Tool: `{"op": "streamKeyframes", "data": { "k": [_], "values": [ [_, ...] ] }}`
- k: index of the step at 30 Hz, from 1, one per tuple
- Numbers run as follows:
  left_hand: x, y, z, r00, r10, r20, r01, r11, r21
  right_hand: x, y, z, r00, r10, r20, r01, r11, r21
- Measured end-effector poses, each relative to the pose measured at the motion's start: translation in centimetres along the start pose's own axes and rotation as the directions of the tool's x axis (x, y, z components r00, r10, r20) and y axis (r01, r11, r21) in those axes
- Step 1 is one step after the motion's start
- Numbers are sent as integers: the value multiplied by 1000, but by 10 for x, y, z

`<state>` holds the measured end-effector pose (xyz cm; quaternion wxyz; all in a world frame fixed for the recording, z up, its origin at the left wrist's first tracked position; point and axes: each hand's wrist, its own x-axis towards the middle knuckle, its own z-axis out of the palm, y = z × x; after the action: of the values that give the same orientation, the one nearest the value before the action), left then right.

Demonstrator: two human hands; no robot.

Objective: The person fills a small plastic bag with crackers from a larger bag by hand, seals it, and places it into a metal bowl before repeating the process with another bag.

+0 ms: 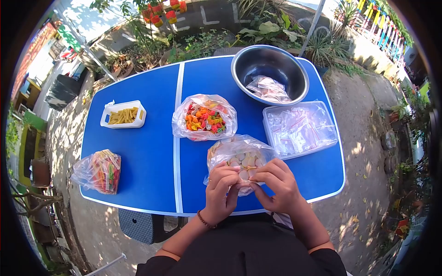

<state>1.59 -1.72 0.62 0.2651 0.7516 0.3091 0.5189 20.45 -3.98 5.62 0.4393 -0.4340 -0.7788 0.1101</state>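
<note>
Several white letters, "ELL" (223, 15) among them, mark a wall (195, 34) beyond the blue table (138, 163) as left hand (223, 186) and right hand (280, 185) pinch plastic (245, 184) between fingertips over a bag of pale discs (245, 162), near a packet-filled tub (300, 153).

Shiny metal bowl (241, 69), clear plastic bags, smooth semi-matt blue tbl top (133, 161).

Count, landmark = metal bowl (270, 57). Metal bowls: 1. Plastic bags, large: 3, namely bag of bright pieces (205, 117), left of bowl; bag of pale discs (241, 158), nearer than bowl; bag of coloured sticks (100, 172), far left of bowl. Tubs: 2, clear tub (301, 129) just beside bowl; white tub (123, 115) far left of it (small packets (269, 89) inside bowl: several, overlapping, uncountable).
</note>
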Motion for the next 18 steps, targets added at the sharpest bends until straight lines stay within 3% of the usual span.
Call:
{"op": "streamKeyframes", "data": {
  "k": [14, 18],
  "values": [
    [1, 0, 3, 998, -58, 18, 58, 998, -38, -3, 1, 7, 999, -44, -31, 45, 999, 10],
    [2, 2, 2, 999, -39, 37, 38, 998, 41, -5, 2, 7, 999, -42, -14, 42, 999, -11]
  ]
}}
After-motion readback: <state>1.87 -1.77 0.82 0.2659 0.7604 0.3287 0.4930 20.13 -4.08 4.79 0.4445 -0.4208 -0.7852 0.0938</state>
